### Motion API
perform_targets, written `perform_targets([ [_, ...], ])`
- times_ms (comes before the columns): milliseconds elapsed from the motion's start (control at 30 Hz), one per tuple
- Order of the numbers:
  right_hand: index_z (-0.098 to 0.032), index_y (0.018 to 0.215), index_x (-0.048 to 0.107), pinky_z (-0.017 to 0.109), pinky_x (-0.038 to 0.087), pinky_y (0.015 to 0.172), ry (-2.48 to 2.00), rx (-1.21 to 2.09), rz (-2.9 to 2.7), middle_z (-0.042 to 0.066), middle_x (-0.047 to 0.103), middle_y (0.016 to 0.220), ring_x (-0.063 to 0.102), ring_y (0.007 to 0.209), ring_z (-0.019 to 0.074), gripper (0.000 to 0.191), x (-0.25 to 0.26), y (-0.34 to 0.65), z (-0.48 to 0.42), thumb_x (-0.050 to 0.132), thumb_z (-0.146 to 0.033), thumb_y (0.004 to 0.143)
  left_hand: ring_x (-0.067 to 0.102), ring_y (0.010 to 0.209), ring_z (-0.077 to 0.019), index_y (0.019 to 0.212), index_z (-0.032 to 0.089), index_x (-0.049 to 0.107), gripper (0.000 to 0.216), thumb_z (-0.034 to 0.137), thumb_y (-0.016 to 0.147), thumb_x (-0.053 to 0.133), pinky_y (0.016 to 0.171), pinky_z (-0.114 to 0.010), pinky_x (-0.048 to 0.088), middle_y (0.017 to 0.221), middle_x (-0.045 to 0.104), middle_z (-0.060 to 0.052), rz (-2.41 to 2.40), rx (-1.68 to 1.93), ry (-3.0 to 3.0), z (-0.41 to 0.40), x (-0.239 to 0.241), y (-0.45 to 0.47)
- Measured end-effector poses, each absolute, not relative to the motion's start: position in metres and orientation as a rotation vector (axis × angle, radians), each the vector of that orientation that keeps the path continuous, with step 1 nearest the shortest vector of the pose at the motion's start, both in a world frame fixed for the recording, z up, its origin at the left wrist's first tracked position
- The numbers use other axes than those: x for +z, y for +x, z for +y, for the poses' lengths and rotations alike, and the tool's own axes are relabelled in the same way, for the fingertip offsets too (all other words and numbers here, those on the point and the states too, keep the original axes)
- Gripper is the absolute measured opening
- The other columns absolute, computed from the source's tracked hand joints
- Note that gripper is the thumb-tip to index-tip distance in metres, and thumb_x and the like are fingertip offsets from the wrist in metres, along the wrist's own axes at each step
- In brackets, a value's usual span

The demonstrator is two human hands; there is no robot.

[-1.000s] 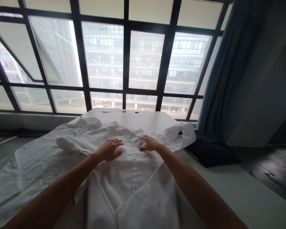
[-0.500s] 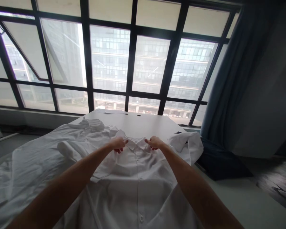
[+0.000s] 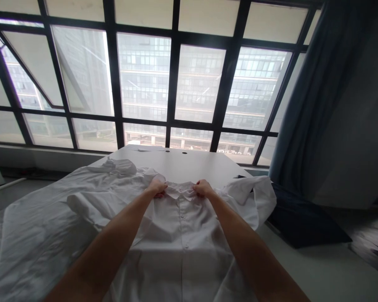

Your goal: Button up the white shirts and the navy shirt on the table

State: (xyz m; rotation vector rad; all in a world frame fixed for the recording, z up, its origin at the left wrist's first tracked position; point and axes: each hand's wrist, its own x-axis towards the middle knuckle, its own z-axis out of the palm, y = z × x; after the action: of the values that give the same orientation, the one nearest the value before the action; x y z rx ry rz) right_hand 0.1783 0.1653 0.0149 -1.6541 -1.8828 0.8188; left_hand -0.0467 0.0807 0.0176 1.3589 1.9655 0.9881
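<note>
A white button-up shirt [image 3: 164, 251] lies front side up before me, its collar [image 3: 179, 189] pointing away toward the window. My left hand [image 3: 158, 187] pinches the left side of the collar, fingers closed on the cloth. On the opposite side, my right hand [image 3: 202, 188] grips the collar's right end between thumb and fingers. The row of buttons runs down the middle between my forearms. One sleeve [image 3: 261, 193] bunches out at the right, and another fold of white cloth [image 3: 85, 205] spreads at the left.
More crumpled white fabric [image 3: 34, 235] covers the left of the white table [image 3: 204, 163]. Dark folded cloth [image 3: 305, 218] lies on the right. Beyond the table stands a black-framed window [image 3: 173, 84], with a dark curtain [image 3: 315, 105] beside it.
Both hands have closed more tightly on the collar; the thumbs that stuck out now press on the cloth. The collar looks more raised and spread. The right sleeve appears slightly farther right.
</note>
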Motion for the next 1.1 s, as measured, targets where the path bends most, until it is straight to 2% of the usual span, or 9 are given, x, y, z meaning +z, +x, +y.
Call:
perform_targets([
  [133, -0.015, 0.083, 0.063, 0.017, 0.048, 0.053, -1.526, 0.875, -1.833, -0.002, 0.065, 0.066, 0.06, 0.055, 0.0092, 0.015, 0.019, 0.194, 0.155, 0.07, -0.01, 0.07, 0.054, 0.044, -0.0108, 0.068, 0.015, 0.057, 0.027, 0.032, 0.088, 0.063, 0.047, -0.019, 0.044, 0.051, 0.058, 0.001, 1.94, 1.035, 1.328, 0.07, 0.017, -0.049],
  [300, -0.014, 0.078, 0.062, 0.02, 0.047, 0.052, -1.52, 0.881, -1.828, 0.0, 0.064, 0.065, 0.061, 0.054, 0.0118, 0.013, 0.013, 0.209, 0.137, 0.069, -0.009, 0.068, 0.063, 0.06, -0.0148, 0.072, 0.017, 0.056, 0.021, 0.03, 0.085, 0.066, 0.057, -0.022, 0.047, 0.064, 0.065, -0.002, 2.032, 1.049, 1.619, 0.046, 0.009, -0.057],
  [433, -0.014, 0.078, 0.065, 0.022, 0.045, 0.06, -1.535, 0.474, -1.94, 0.007, 0.07, 0.075, 0.067, 0.074, 0.0189, 0.012, 0.011, 0.203, 0.123, 0.067, -0.008, 0.068, 0.066, 0.075, -0.0197, 0.071, 0.017, 0.058, 0.014, 0.02, 0.085, 0.06, 0.068, -0.026, 0.046, 0.075, 0.067, -0.007, 2.331, 1.013, 2.0, 0.036, 0.003, -0.049],
  [533, -0.015, 0.086, 0.067, 0.024, 0.044, 0.064, -1.516, 0.153, -1.983, 0.011, 0.073, 0.082, 0.068, 0.081, 0.0219, 0.017, 0.017, 0.196, 0.115, 0.064, -0.008, 0.071, 0.066, 0.075, -0.0203, 0.076, 0.017, 0.059, 0.01, 0.017, 0.086, 0.056, 0.066, -0.026, 0.043, 0.076, 0.067, -0.007, 2.377, 1.027, 2.045, 0.034, 0.002, -0.041],
  [667, -0.014, 0.091, 0.068, 0.024, 0.044, 0.066, -1.517, 0.052, -1.947, 0.012, 0.074, 0.084, 0.069, 0.08, 0.022, 0.019, 0.028, 0.193, 0.109, 0.061, -0.008, 0.074, 0.066, 0.074, -0.02, 0.083, 0.019, 0.059, 0.006, 0.013, 0.083, 0.057, 0.066, -0.026, 0.042, 0.075, 0.067, -0.005, 2.361, 1.067, 2.002, 0.033, 0.002, -0.044],
  [767, -0.015, 0.086, 0.068, 0.024, 0.044, 0.067, -1.497, 0.018, -1.941, 0.011, 0.073, 0.082, 0.068, 0.081, 0.0214, 0.017, 0.033, 0.194, 0.108, 0.059, -0.007, 0.074, 0.065, 0.076, -0.0191, 0.094, 0.019, 0.059, 0.014, 0.011, 0.083, 0.055, 0.069, -0.026, 0.043, 0.079, 0.068, -0.004, 2.311, 1.113, 2.001, 0.031, 0.002, -0.049],
  [867, -0.016, 0.075, 0.066, 0.023, 0.045, 0.066, -1.495, 0.106, -1.99, 0.009, 0.072, 0.079, 0.068, 0.079, 0.0206, 0.011, 0.036, 0.197, 0.11, 0.061, -0.008, 0.072, 0.065, 0.076, -0.0191, 0.097, 0.02, 0.06, 0.015, 0.014, 0.085, 0.054, 0.07, -0.026, 0.043, 0.08, 0.068, -0.003, 2.268, 1.089, 2.088, 0.027, 0.005, -0.046],
  [1000, -0.017, 0.067, 0.061, 0.022, 0.044, 0.054, -1.509, 0.641, -1.995, 0.003, 0.065, 0.061, 0.063, 0.059, 0.0154, 0.009, 0.046, 0.206, 0.116, 0.067, -0.015, 0.073, 0.065, 0.074, -0.0207, 0.085, 0.02, 0.06, 0.008, 0.028, 0.085, 0.059, 0.067, -0.027, 0.043, 0.076, 0.067, -0.004, 2.292, 1.03, 2.044, 0.025, 0.006, -0.04],
  [1100, -0.017, 0.068, 0.059, 0.021, 0.044, 0.051, -1.492, 0.872, -1.954, 0.0, 0.06, 0.054, 0.058, 0.052, 0.013, 0.011, 0.051, 0.213, 0.119, 0.069, -0.016, 0.073, 0.065, 0.075, -0.0207, 0.081, 0.019, 0.06, 0.008, 0.026, 0.084, 0.06, 0.067, -0.027, 0.045, 0.073, 0.067, -0.004, 2.314, 1.077, 1.907, 0.028, 0.004, -0.042],
])
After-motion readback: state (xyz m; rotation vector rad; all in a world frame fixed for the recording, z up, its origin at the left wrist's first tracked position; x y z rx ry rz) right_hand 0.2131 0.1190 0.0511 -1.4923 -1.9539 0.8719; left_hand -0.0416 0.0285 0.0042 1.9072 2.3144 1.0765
